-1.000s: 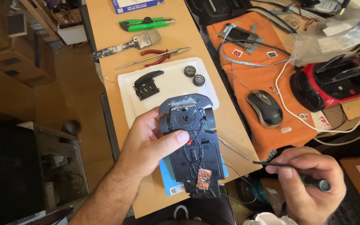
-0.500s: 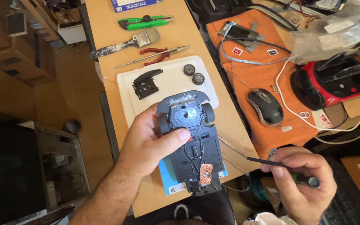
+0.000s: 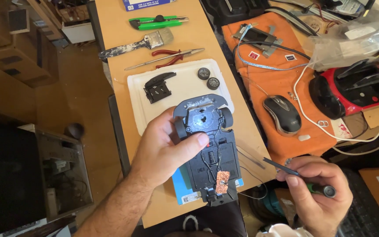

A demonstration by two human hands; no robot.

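Head view: the left hand is clamped around a dark toy car chassis, thumb pressed on its upper side near the front wheels, and holds it above the near edge of a light wooden workbench. The right hand, off to the right of the chassis and clear of it, is closed on a slim tool with a green grip, its dark tip aimed toward the chassis (thin wires trail from the chassis on that side). Just beyond the chassis lies a white foam tray carrying a black plastic part and two small loose wheels. Farther from the chassis, past the tray, lie a paintbrush, red-handled pliers and a green utility knife. Right of the chassis an orange cloth covers the bench, with a grey computer mouse on it and a red car body shell beyond that. Left of the chassis the bench drops away to a brown floor with cardboard boxes and a dark open cabinet.
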